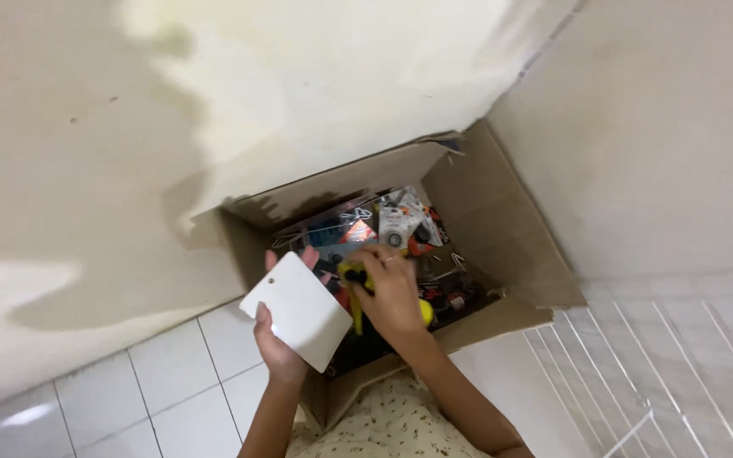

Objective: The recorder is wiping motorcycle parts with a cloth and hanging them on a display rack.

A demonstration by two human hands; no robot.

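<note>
Hands — left (pixel 277 343) gripping white card (pixel 297 310), right (pixel 392 293) in cluttered cardboard box (pixel 502 220)

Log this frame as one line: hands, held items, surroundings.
left hand: holds white card | right hand: grips yellow tool | cardboard box: open, packaged items inside | tiled floor

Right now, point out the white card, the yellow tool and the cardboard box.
white card (pixel 299 309), head view, middle of its flat face.
yellow tool (pixel 355 298), head view, its handle beside the right hand (pixel 394 293).
cardboard box (pixel 489 212), head view, right inner wall.
</note>
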